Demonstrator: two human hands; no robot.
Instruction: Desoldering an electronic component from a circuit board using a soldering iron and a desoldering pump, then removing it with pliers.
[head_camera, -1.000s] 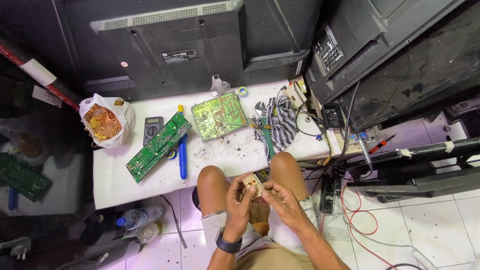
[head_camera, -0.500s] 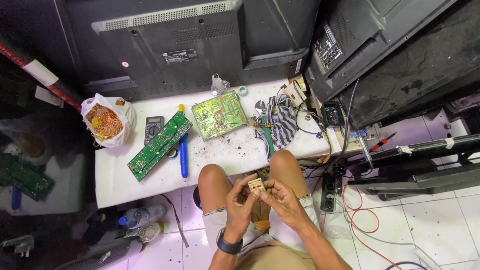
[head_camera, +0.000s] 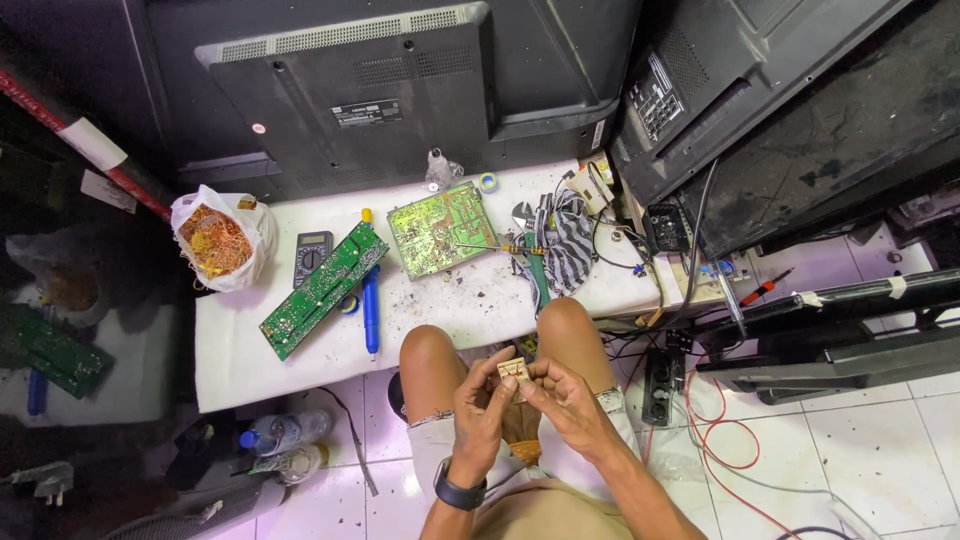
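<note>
Over my knees, both hands pinch a small tan square part (head_camera: 513, 369). My left hand (head_camera: 482, 408), with a black watch on the wrist, grips its left side. My right hand (head_camera: 562, 397) grips its right side with the fingertips. Beyond my knees stands a low white table (head_camera: 250, 355). On it lie a long green circuit board (head_camera: 323, 288), a square green circuit board (head_camera: 442, 228), a blue soldering tool (head_camera: 371, 302) and a dark multimeter (head_camera: 312, 253).
A plastic bag of copper wire (head_camera: 218, 240) sits at the table's left end, a striped cloth (head_camera: 568, 250) at its right. Dark television backs (head_camera: 370, 90) lean behind. A black power strip (head_camera: 663, 382), red cable (head_camera: 725, 440) and plastic bottle (head_camera: 282, 433) lie on the tiled floor.
Both hands with the small part have shifted slightly nearer my body and lower in view. The things on the table have not moved.
</note>
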